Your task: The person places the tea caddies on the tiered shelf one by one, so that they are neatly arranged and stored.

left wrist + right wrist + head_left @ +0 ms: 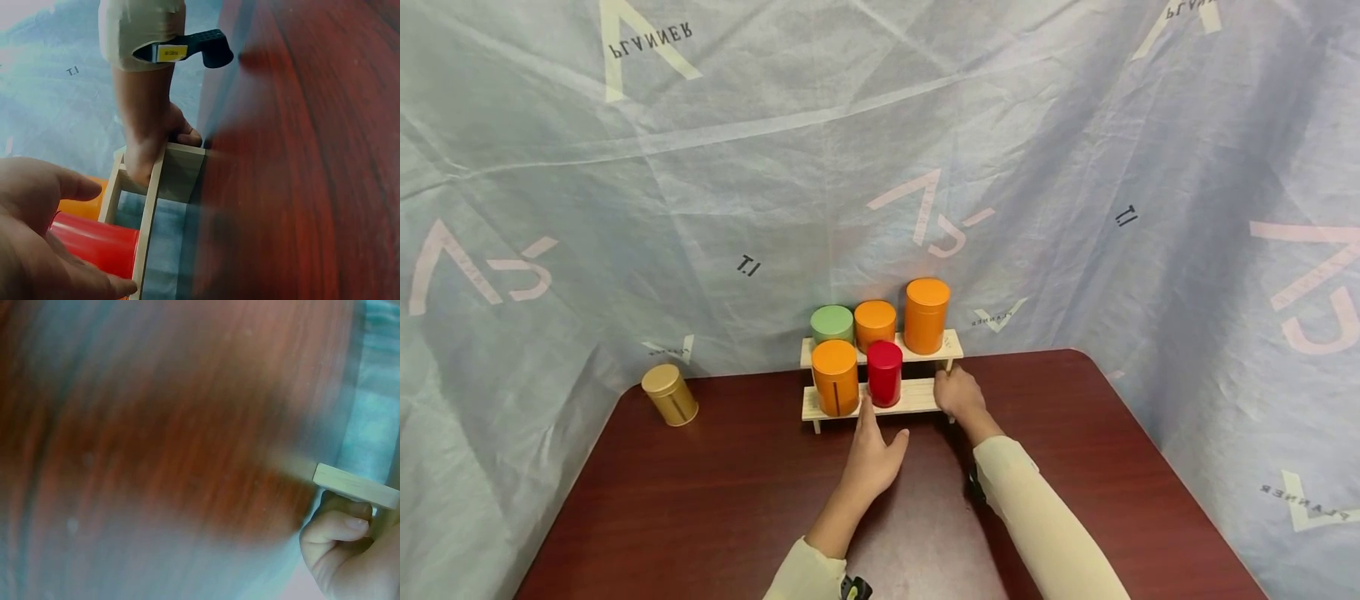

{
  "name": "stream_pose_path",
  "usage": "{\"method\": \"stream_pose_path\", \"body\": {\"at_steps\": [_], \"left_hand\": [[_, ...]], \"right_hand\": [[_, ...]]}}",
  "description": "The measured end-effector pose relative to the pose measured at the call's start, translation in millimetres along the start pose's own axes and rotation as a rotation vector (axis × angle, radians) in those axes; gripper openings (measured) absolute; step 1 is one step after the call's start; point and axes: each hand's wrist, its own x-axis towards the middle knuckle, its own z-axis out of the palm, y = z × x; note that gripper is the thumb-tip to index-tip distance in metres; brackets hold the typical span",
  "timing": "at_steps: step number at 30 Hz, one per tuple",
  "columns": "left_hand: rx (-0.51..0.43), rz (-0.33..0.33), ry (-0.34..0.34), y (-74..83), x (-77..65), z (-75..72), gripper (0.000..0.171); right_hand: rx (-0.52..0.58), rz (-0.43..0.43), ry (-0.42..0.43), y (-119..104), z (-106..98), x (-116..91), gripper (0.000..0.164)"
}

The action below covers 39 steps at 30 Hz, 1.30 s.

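A two-tier light wooden shelf [919, 397] stands on the table against the cloth. My right hand [958, 393] grips its right end, fingers curled around the wood, as the right wrist view [344, 544] also shows. On the lower tier are a red canister [884, 375] and an orange canister [836, 379]. The upper tier holds a green canister [832, 322], a short orange canister [876, 323] and a tall orange canister [927, 317]. My left hand [872, 458] reaches to the lower tier's front edge by the red canister, fingers extended and thumb spread.
A gold canister [670, 396] stands apart on the left side of the dark red-brown table [737, 500]. Grey printed cloth [820, 183] hangs behind and along both sides. A black band [194, 47] is on the right sleeve.
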Motion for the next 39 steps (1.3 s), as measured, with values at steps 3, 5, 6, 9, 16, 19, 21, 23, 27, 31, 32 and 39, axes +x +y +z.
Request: {"method": "stream_pose_path", "body": {"at_steps": [3, 5, 6, 9, 16, 19, 21, 23, 27, 31, 32, 39], "left_hand": [[0.013, -0.013, -0.045, -0.2, -1.9, -5.3, 0.091], [0.022, -0.023, -0.073, -0.4, -3.1, -9.1, 0.089], [0.025, -0.020, -0.085, -0.7, -3.8, -10.9, 0.087], [0.050, -0.007, -0.113, -0.2, -6.4, -16.3, 0.079], [0.061, 0.033, -0.141, 7.6, -15.2, -28.9, 0.063], [0.033, 0.068, -0.159, 9.2, -17.4, -33.3, 0.053], [0.010, 0.086, -0.158, 9.4, -18.5, -35.5, 0.046], [-0.012, 0.100, -0.141, 9.1, -19.3, -37.3, 0.040], [-0.050, 0.121, -0.079, 8.0, -20.6, -41.4, 0.030], [-0.080, 0.138, -0.020, 8.1, -21.2, -47.8, 0.024], [-0.090, 0.141, -0.007, 8.3, -21.4, -49.7, 0.024], [-0.153, 0.167, 0.094, 9.7, -21.5, -62.4, 0.020]], "right_hand": [[0.002, 0.003, -0.001, 0, 0, 1, 0.050], [0.000, 0.001, 0.004, 1, 1, 1, 0.050], [0.000, -0.001, 0.004, 1, 1, 1, 0.050], [0.003, -0.003, -0.002, 1, 2, 2, 0.051], [0.000, 0.000, 0.003, 2, 1, 2, 0.049], [0.001, 0.005, 0.003, 2, 0, 1, 0.049], [0.003, 0.005, 0.005, 1, 0, 1, 0.050], [0.006, 0.003, 0.004, 1, 1, 0, 0.050], [0.011, 0.003, 0.002, 1, 2, 0, 0.050], [0.016, 0.002, 0.001, 2, 2, 1, 0.049], [0.015, 0.000, 0.003, 2, 2, 1, 0.049], [0.017, 0.005, 0.006, 1, 2, 2, 0.050]]}}
